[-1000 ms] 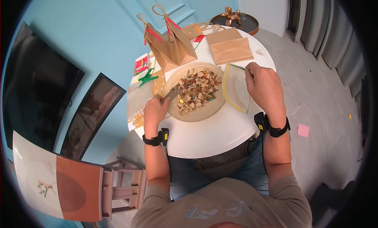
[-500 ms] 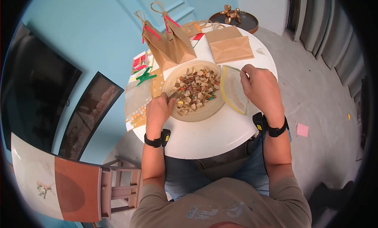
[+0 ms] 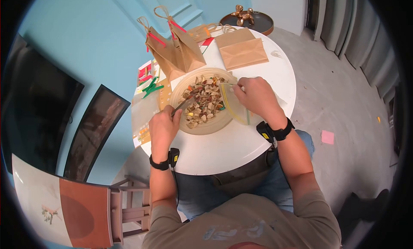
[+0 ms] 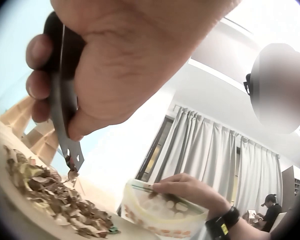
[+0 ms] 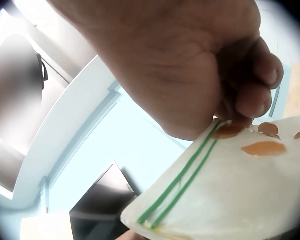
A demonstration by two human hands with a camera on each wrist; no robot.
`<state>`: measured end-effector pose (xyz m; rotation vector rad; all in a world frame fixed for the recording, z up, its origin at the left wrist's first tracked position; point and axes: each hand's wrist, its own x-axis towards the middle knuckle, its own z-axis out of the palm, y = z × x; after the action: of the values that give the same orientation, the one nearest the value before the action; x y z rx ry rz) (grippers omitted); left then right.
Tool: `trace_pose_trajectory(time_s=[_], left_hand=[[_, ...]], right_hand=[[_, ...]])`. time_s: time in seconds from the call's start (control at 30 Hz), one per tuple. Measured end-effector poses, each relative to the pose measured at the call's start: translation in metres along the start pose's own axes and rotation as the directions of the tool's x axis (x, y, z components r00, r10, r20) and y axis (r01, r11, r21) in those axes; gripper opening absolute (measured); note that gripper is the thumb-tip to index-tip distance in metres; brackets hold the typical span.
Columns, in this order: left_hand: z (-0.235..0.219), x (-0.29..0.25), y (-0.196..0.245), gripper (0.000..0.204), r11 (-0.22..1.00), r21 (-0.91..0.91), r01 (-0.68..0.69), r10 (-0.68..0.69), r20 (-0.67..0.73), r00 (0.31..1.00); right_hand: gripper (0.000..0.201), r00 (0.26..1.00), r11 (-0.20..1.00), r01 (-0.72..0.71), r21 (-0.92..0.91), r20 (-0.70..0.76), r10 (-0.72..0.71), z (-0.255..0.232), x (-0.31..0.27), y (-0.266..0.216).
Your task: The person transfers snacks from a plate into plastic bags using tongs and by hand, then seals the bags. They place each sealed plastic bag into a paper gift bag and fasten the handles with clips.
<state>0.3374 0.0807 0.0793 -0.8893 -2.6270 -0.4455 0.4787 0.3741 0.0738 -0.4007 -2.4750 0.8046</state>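
Observation:
My left hand (image 3: 162,126) grips slim metal tongs (image 3: 182,104) over the left part of a round pale plate (image 3: 177,89). Dried petals and leaves, a potpourri (image 3: 205,103), are heaped on that plate. In the left wrist view the slotted tips of the tongs have a brown dried bit (image 4: 72,174) at them, above the heap. My right hand (image 3: 259,97) pinches the top edge of a translucent zip bag (image 3: 232,103), which overlaps the plate's right rim. Green zip lines and orange printed spots mark the bag in the right wrist view.
Two upright paper bags (image 3: 178,59) with red ribbons stand behind the plate, left of a flat-lying paper bag (image 3: 243,51). Green scissor-like handles (image 3: 151,87) and a clear printed sheet (image 3: 144,109) lie at the white table's (image 3: 215,156) left edge.
My right hand has brought the zip bag leftward, over the plate's right rim. The tongs, still in my left hand, have shifted and turned slightly over the potpourri. The head view has shifted slightly.

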Motion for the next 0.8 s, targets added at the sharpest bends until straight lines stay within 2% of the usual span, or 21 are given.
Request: trace_pose_trajectory(time_s=[0.2,0.27,0.3,0.4,0.43,0.47,0.57,0.6,0.67,0.7,0.8], left_hand=[[-0.025,-0.01,0.043,0.03,0.983,-0.147,-0.108,0.101,-0.051,0.994],[-0.024,-0.012,0.06,0.029,0.965,-0.199,-0.174,0.179,0.011,0.984],[-0.017,-0.011,0.065,0.03,0.949,-0.177,-0.26,0.266,0.01,0.964],[-0.014,-0.012,0.076,0.033,0.93,-0.19,-0.316,0.332,0.062,0.941],[-0.018,-0.012,0.078,0.036,0.933,-0.257,-0.251,0.281,0.089,0.956],[-0.02,-0.011,0.075,0.036,0.933,-0.256,-0.252,0.283,0.092,0.955],[-0.033,-0.005,0.057,0.039,0.987,-0.14,-0.078,0.098,0.143,0.985],[-0.032,-0.002,0.045,0.039,0.988,-0.135,-0.076,0.095,0.141,0.985],[-0.018,0.005,0.016,0.04,0.996,0.029,-0.083,0.08,0.095,0.992],[-0.018,0.01,0.012,0.042,0.996,0.083,-0.023,0.013,0.129,0.992],[0.001,0.023,-0.014,0.042,0.993,0.12,0.0,-0.011,0.091,0.996]], right_hand=[[0.036,1.0,0.999,-0.03,0.021,-0.009,0.03,0.011,0.003,0.001],[0.036,0.999,1.0,-0.022,0.021,-0.026,0.023,0.01,0.003,-0.002],[0.036,0.999,1.0,-0.014,0.027,-0.042,0.015,0.009,0.003,-0.003],[0.035,0.998,1.0,-0.005,0.025,-0.06,0.007,0.01,0.004,-0.001],[0.035,0.998,1.0,-0.006,0.025,-0.061,0.007,0.009,0.005,-0.001],[0.034,0.997,1.0,-0.016,0.023,-0.072,0.018,0.007,0.005,-0.001],[0.03,0.993,0.999,-0.03,0.025,-0.112,0.033,0.005,0.004,0.002],[0.027,0.989,0.999,-0.032,0.026,-0.142,0.035,0.004,0.004,0.002],[0.029,0.989,0.999,-0.042,0.031,-0.137,0.046,-0.001,0.004,0.002],[0.03,0.989,0.998,-0.056,0.032,-0.133,0.06,-0.004,0.004,0.001],[0.03,0.987,0.999,-0.049,0.015,-0.152,0.051,-0.007,0.004,0.004]])
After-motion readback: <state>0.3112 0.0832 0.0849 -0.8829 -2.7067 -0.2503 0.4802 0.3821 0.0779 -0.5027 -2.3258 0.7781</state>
